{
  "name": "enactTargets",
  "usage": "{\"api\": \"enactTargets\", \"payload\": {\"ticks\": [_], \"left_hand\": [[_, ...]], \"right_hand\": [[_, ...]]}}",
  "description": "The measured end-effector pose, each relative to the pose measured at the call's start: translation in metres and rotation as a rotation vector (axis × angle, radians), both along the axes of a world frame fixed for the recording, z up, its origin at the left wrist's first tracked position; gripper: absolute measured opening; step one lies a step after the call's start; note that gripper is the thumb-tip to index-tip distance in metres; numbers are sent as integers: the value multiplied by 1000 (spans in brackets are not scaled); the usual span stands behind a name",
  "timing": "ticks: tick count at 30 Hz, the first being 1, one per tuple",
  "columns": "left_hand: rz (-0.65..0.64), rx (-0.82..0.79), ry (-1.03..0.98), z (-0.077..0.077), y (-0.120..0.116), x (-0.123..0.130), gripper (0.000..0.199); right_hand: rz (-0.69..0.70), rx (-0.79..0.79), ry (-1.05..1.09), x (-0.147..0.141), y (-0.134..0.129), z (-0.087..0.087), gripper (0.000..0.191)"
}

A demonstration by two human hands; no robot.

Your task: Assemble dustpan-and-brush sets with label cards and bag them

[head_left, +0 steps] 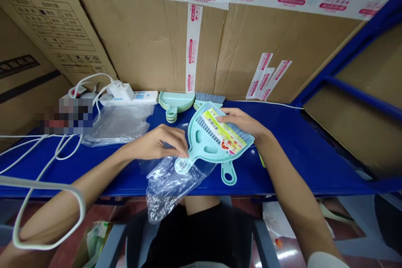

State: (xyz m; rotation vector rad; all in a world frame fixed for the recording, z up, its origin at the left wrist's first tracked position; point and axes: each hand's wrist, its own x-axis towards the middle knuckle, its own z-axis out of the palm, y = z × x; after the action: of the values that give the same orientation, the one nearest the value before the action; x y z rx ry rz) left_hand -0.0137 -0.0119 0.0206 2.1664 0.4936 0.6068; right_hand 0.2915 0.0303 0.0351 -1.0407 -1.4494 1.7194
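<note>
A mint-green dustpan and brush set (209,155) is held tilted above the table's front part. Grey bristles and a yellow printed label card (224,134) show on its face. My right hand (243,122) grips its right side, fingers lying over the label. At the lower left, my left hand (169,140) has its fingers pinched at the clear plastic bag (171,188), by one handle. The bag covers that handle's end and hangs over the table edge. A second handle (228,173), with a ring end, points down outside the bag.
Behind stand stacked green dustpans (177,99) and brushes (210,98) with grey bristles. Flat clear bags (121,123) lie left, beside a white power strip (144,97) and looping white cables (47,184). Cardboard boxes (150,46) wall the back of the blue table (282,146).
</note>
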Motion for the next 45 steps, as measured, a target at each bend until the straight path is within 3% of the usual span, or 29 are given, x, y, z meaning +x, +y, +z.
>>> {"api": "enactTargets", "payload": {"ticks": [4,10,16,19,22,24,26,29,31,36,39,45], "left_hand": [[4,74,-44,1,-10,7,13],[41,120,-58,-1,-11,11,11],[125,237,-45,0,-15,12,15],[384,417,-97,8,-11,2,20],[859,598,-378,9,8,-17,11],[1119,532,-592,6,26,-32,10],[1200,285,-603,2,42,-46,21],[1124,-151,-437,3,53,-58,20],[999,-317,-393,6,51,-59,27],[750,-430,-459,11,37,-41,39],[718,-423,-483,9,32,-28,36],[619,-545,-506,-1,29,-19,50]], "right_hand": [[100,-71,-71,-15,-10,1,17],[107,-105,-103,-32,-17,-11,10],[-74,-90,107,-59,-30,-31,16],[-124,-75,151,-66,-31,-37,19],[-250,-20,189,-63,-26,-37,22],[-338,46,225,-57,-21,-35,26],[-401,98,270,-52,-16,-33,30],[-494,146,309,-45,-10,-31,33],[-550,178,315,-43,-8,-31,32],[-547,238,304,-38,-5,-32,38],[-490,268,262,-39,-7,-32,39],[-382,252,241,-47,-16,-32,35]]}}
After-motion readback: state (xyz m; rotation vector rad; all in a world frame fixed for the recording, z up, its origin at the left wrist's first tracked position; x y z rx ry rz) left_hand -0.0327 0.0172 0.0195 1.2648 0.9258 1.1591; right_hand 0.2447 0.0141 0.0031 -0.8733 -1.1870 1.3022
